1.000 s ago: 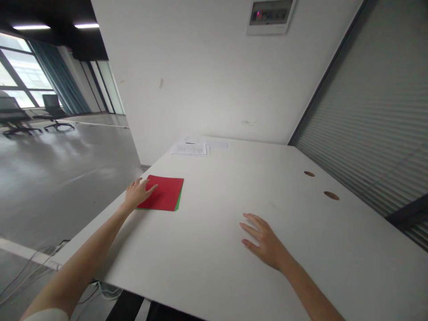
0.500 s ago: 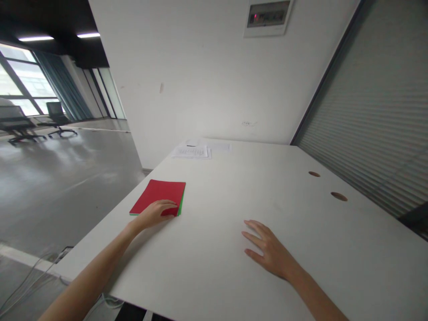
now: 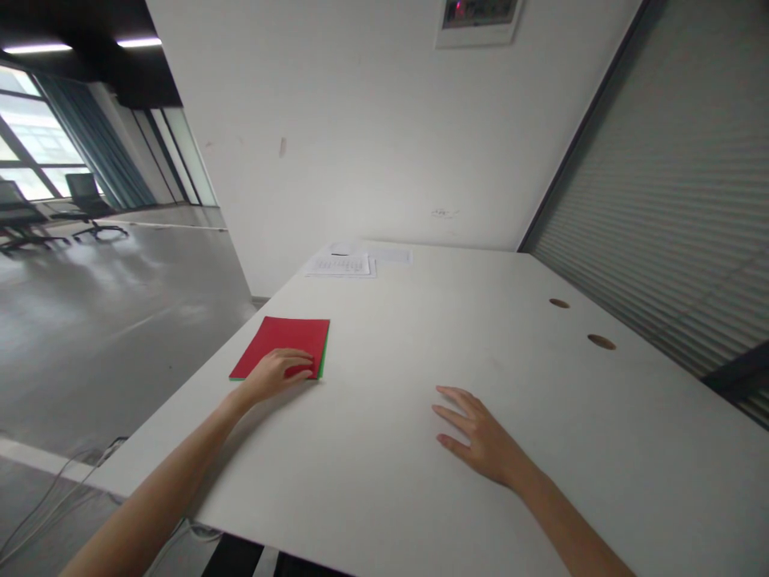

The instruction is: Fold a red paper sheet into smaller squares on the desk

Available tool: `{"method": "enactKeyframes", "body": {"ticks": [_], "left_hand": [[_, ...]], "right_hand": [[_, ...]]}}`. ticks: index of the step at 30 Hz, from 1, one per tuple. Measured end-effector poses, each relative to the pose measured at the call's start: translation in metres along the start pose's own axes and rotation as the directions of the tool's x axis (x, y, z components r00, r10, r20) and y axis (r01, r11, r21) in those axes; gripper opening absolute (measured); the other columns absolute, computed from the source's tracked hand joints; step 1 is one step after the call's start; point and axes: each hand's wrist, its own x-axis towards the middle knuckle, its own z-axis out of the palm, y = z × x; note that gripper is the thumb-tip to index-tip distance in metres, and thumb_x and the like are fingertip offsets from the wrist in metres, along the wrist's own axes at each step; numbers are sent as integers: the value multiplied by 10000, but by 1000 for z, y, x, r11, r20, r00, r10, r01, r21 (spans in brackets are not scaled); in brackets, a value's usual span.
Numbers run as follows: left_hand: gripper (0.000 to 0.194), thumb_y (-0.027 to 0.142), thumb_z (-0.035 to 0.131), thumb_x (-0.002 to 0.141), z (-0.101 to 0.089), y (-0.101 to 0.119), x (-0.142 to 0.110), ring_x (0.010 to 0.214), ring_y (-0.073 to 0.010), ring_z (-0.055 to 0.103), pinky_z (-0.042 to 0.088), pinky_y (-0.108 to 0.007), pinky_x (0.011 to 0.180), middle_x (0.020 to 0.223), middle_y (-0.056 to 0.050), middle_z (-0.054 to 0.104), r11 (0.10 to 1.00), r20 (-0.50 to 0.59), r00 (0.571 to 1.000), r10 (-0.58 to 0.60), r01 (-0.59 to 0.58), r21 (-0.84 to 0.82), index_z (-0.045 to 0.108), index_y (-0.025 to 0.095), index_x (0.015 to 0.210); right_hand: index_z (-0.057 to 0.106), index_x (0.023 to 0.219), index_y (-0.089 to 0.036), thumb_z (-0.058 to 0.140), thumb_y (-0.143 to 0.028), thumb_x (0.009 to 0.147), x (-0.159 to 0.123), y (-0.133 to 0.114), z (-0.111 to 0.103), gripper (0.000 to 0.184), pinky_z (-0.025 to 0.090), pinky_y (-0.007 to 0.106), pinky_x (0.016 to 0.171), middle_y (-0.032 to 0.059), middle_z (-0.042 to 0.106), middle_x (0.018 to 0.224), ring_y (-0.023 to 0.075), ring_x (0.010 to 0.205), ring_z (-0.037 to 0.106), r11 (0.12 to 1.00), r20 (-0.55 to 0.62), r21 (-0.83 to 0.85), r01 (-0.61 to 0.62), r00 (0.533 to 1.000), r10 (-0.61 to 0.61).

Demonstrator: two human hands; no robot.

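A red sheet (image 3: pixel 279 336), perhaps card or a thin folder, lies flat near the left edge of the white table (image 3: pixel 384 449). Beneath it, a green sheet (image 3: pixel 324 361) shows as a narrow strip along the right side. My left hand (image 3: pixel 281 373) rests over the red sheet's front right part, fingers apart and gently curved, thumb by the front edge. My right hand (image 3: pixel 474 437) is open with spread fingers, low over or on the bare tabletop to the right; it holds nothing.
Printed papers (image 3: pixel 342 264) lie at the table's far left end, by the white wall (image 3: pixel 360 144). Two cable holes (image 3: pixel 601 342) pierce the right side, next to a blind-covered glass partition (image 3: pixel 673 216). Cables (image 3: pixel 54 489) run on the floor at left; office chairs (image 3: pixel 87 200) stand far off.
The view has shifted slightly, so the table and wall sit a little higher and further left. Both hands keep nearly the same pose, the left still over the red sheet.
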Motion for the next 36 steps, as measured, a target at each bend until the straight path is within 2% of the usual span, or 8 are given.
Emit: {"method": "enactKeyframes", "body": {"ticks": [2, 4, 7, 10, 14, 19, 27, 36], "left_hand": [[428, 514, 504, 916, -2, -6, 0, 1220, -297, 562, 418, -462, 1059, 1292, -103, 629, 975, -132, 977, -167, 184, 126, 674, 232, 1189], [533, 524, 502, 906, -3, -18, -3, 1255, -357, 518, 405, -527, 1046, 1383, -180, 532, 868, -275, 879, -388, 449, 210, 594, 172, 1295], [689, 599, 566, 836, -5, -40, -11, 1289, -418, 465, 406, -573, 1018, 1436, -226, 452, 767, -247, 802, -544, 594, 242, 528, 157, 1363], [656, 643, 593, 794, -7, -51, -16, 1325, -400, 430, 344, -568, 1085, 1454, -178, 452, 851, -186, 871, -455, 486, 197, 616, 199, 1276], [721, 689, 639, 735, -8, -40, -12, 1347, -333, 435, 348, -470, 1127, 1453, -99, 489, 991, 27, 990, -135, 135, -4, 597, 261, 1313], [652, 663, 641, 749, -6, -21, -9, 1281, -299, 522, 402, -419, 1101, 1369, -67, 584, 992, 147, 986, -83, 96, -85, 642, 264, 1265], [364, 468, 521, 894, -10, -16, -9, 1149, -251, 632, 481, -372, 1016, 1198, -27, 699, 994, 97, 993, -75, 82, -75, 717, 277, 1134], [517, 199, 553, 749, -6, -10, -7, 1225, -271, 567, 408, -419, 1079, 1319, -59, 623, 995, 79, 992, -96, 94, 29, 641, 242, 1257]], "right_hand": [[641, 1262, -236, 557, -456, 912, 0, 0, 1, 422, 435, 515, 1048, 141, 496, 1433, 311, 1308, 463, 1000, -3, 20, -1, 1000, 1], [641, 1262, -240, 560, -450, 911, 0, 1, 1, 417, 432, 517, 1050, 138, 498, 1431, 310, 1309, 462, 999, -9, 34, 0, 1000, 0], [638, 1265, -240, 559, -451, 912, 0, 1, 2, 419, 425, 517, 1057, 137, 489, 1437, 309, 1316, 454, 999, -7, 33, 2, 1000, -1], [635, 1268, -237, 554, -455, 916, -1, 1, 1, 422, 421, 514, 1061, 138, 481, 1441, 306, 1321, 447, 1000, 4, 20, 1, 1000, -1], [638, 1264, -230, 552, -463, 915, -1, 0, 0, 429, 430, 509, 1052, 145, 485, 1436, 310, 1311, 458, 1000, 5, 13, -4, 1000, 4], [645, 1257, -221, 550, -467, 915, -1, -1, 0, 432, 421, 505, 1060, 148, 487, 1436, 308, 1312, 456, 1000, 10, 18, -21, 1000, 21], [646, 1258, -245, 557, -470, 908, -2, 0, 0, 426, 429, 510, 1054, 131, 502, 1427, 307, 1304, 468, 998, -7, 54, -33, 999, 33], [641, 1260, -245, 552, -465, 913, -1, 1, 0, 421, 431, 512, 1055, 129, 496, 1429, 302, 1300, 471, 998, 5, 42, -40, 999, 40]]}}
